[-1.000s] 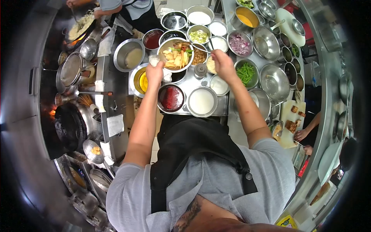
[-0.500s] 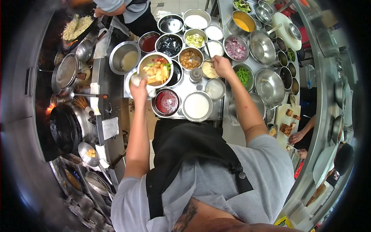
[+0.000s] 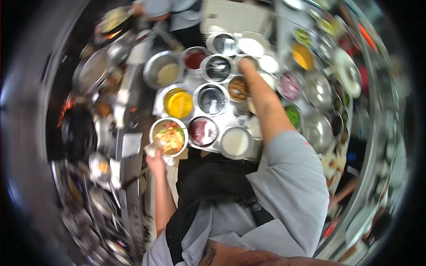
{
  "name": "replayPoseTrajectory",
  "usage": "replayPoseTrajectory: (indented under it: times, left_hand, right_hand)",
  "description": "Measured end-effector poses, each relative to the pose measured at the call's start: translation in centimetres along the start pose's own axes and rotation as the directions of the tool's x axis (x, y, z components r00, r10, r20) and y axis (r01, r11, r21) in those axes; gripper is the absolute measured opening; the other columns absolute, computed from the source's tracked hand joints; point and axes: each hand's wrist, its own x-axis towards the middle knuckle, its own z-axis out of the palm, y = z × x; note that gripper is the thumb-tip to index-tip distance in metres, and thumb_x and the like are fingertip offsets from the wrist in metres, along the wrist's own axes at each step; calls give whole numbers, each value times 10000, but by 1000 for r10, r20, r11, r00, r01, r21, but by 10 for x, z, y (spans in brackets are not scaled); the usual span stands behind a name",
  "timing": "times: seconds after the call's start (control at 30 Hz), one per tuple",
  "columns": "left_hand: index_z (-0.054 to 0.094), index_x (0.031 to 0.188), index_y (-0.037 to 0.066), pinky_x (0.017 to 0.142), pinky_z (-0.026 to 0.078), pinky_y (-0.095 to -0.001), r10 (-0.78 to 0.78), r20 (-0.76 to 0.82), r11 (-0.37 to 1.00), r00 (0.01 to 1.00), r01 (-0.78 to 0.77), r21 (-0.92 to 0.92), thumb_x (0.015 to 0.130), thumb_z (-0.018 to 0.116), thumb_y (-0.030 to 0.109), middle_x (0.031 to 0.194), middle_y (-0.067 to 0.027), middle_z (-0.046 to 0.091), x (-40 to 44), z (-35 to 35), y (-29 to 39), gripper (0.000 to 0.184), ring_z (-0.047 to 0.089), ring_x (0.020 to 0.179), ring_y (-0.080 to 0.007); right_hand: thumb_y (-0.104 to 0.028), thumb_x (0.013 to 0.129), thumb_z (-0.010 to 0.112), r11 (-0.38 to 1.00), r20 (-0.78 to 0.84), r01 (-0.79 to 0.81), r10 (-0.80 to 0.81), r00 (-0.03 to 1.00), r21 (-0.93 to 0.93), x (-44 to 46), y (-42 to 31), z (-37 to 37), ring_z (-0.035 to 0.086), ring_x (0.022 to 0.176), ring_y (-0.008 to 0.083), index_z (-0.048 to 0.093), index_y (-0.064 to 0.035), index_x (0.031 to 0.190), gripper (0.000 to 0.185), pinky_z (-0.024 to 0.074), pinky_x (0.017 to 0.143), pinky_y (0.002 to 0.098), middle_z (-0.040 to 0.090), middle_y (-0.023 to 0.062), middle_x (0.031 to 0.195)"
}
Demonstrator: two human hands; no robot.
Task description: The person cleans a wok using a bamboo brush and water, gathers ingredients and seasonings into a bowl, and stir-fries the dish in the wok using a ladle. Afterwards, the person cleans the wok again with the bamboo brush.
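My left hand [image 3: 155,158] is closed on the rim of a metal bowl [image 3: 186,139], with a white cloth [image 3: 151,148] between. Sliced yellowish, red and green pieces [image 3: 171,138] fill the bowl, low at the left front of the container table. Stretched far forward, my right hand [image 3: 246,63] is over a container [image 3: 253,57] behind the bowl of brown pieces [image 3: 238,88]. Its fingers are blurred, and what they hold, if anything, cannot be made out. Around them stand a yellow container [image 3: 178,103], a dark red one [image 3: 203,131] and a white one [image 3: 235,142].
Stoves with a black wok [image 3: 79,133] and a strainer [image 3: 103,167] line the left. A person [image 3: 184,15] stands at the far left near a smaller wok [image 3: 115,22]. On the right are metal bowls [image 3: 317,131], and another person's arm [image 3: 346,193] shows at the right.
The bowl in my left hand has come down and towards me, left of the dark red container. My right hand has moved forward, away from the pale yellow container. The view has shifted and blurred.
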Motion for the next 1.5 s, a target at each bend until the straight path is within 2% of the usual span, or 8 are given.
replayPoseTrajectory:
  times: [0.3,0.53,0.67,0.87,0.93,1.07,1.27,1.5]
  left_hand:
    - [683,986,-27,732,534,-348,-139,-186,989,973,145,22,813,679,165,869,-116,724,-32,-39,4,259,688,783,-200]
    - [679,1004,-11,754,541,-340,-127,-144,991,981,119,-61,805,681,169,901,-111,724,-25,-46,-8,268,690,807,-201]
    - [648,1050,-20,769,538,-343,-103,-174,995,979,99,-31,798,675,158,927,-117,717,-25,-64,-4,310,686,835,-203]
    - [626,1088,-34,794,534,-389,-100,-202,991,974,116,73,786,668,202,957,-181,706,-8,-90,-2,386,691,877,-290]
    - [623,1095,-36,804,531,-407,-97,-210,984,973,125,125,782,668,219,964,-202,703,6,-97,-8,406,690,894,-322]
    - [604,1139,-31,845,517,-429,-81,-158,987,984,101,122,782,665,258,1014,-234,689,46,-106,-3,463,671,960,-371]
    - [607,1146,-22,876,503,-438,12,-76,969,997,7,247,778,671,256,1055,-242,678,118,-142,12,466,651,1011,-390]
    - [594,1168,-30,880,504,-440,64,-241,965,968,2,262,774,686,240,1060,-246,675,168,-260,13,486,651,1003,-394]
  right_hand:
    - [-236,841,612,958,-139,249,-269,953,-143,7,37,25,647,994,400,679,-50,1035,276,519,866,467,687,218,1024]
    - [-200,827,621,845,275,331,-230,934,-419,36,44,28,649,1058,366,729,-31,986,257,519,893,419,693,215,1065]
    - [-248,654,769,982,232,100,-60,971,-162,49,56,32,681,999,315,739,-81,990,376,535,867,385,705,186,1053]
    - [-224,685,739,878,-102,121,-188,977,-464,43,75,-23,709,805,291,750,-72,864,236,554,760,389,724,145,896]
    - [-173,730,744,995,-252,98,-93,963,7,-23,20,-84,693,735,238,737,-42,886,204,540,692,358,721,119,826]
    - [-43,834,696,582,-162,475,-506,847,660,-154,-173,-143,619,753,90,690,2,1050,221,501,691,251,703,42,881]
    - [-158,858,723,339,-21,686,-888,459,643,-266,-441,-108,681,855,188,675,-76,1169,325,528,775,312,715,123,982]
    - [-334,947,553,656,-237,658,-618,750,370,-157,-588,-9,645,958,429,703,-36,998,338,527,801,471,690,220,994]
